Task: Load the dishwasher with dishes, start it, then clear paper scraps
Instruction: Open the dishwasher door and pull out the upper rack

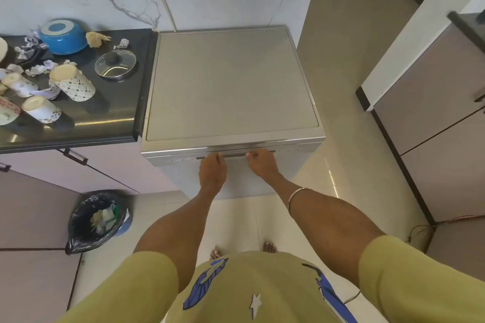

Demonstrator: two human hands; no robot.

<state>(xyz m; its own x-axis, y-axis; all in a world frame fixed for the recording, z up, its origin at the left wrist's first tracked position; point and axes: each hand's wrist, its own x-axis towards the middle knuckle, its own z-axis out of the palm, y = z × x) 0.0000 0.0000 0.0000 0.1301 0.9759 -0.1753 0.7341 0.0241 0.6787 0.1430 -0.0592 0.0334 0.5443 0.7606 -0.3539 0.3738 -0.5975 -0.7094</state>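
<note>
A silver dishwasher point(231, 81) stands against the marble wall with its door closed. My left hand point(212, 172) and my right hand point(261, 164) both reach the recessed door handle point(236, 154) at the top front, fingers hooked under its lip. On the black counter point(105, 118) to the left sit several upturned patterned cups point(73, 82), a blue bowl point(64, 37) upside down, a glass pot lid point(116, 63) and several crumpled paper scraps point(38, 69).
A bin lined with a black bag point(97, 220) stands on the floor at the left, below the counter's cabinets. Another cabinet unit point(433, 113) lines the right side. Pale tiled floor point(236, 220) lies between, where my bare feet stand.
</note>
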